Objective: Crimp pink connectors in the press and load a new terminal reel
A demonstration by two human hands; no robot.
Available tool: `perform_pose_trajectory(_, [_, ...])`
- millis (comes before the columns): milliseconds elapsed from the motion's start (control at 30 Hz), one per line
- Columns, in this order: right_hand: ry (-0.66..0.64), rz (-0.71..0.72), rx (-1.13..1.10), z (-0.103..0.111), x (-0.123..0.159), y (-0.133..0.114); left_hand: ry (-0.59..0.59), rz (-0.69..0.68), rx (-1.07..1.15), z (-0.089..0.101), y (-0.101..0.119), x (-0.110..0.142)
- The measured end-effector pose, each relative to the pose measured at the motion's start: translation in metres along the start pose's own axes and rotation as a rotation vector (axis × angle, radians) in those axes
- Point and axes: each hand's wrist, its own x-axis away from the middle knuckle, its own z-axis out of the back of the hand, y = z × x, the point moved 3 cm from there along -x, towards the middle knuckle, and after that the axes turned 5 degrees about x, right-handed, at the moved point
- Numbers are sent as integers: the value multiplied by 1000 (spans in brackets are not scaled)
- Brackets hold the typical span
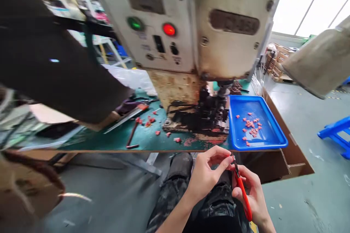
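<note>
My left hand (207, 172) is held over my lap, thumb and fingers pinched on a tiny piece I cannot make out, right at the tip of the snips. My right hand (251, 191) grips red-handled snips (242, 188), blades pointing up toward the left fingers. Both hands are just below the front edge of the green bench (115, 138). A blue tray (269, 135) with several small red pieces (252, 126) sits on the bench, up and to the right of my hands.
A large beige press machine (191, 25) with a green and a red light stands on the bench. Loose red pieces (149, 121), a blade and tools lie left of it. A cardboard box (294, 153) is behind the tray, a blue stool (336, 133) at right.
</note>
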Motion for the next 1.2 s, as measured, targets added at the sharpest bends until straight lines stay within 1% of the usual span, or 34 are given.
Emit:
perform_pose_trajectory(100, [87,-33,40,31,3,3,-76,39,17,-33,-10,-13])
perform_pose_trajectory(200, [122,-69,57,56,4,4,-127,64,26,-60,-21,-24])
perform_pose_trajectory(300, [134,-85,43,76,4,3,-147,57,27,-80,-28,-30])
perform_pose_trajectory(400, [161,-110,26,89,5,3,-175,63,19,-96,-32,-34])
perform_pose_trajectory(567, [229,-180,-19,101,7,12,-191,79,4,-111,-38,-39])
perform_pose_trajectory(867, [282,-197,-29,115,11,24,-237,139,59,-131,-47,-46])
perform_pose_trajectory(1200, [358,-221,-36,130,6,11,-296,148,99,-153,-59,-56])
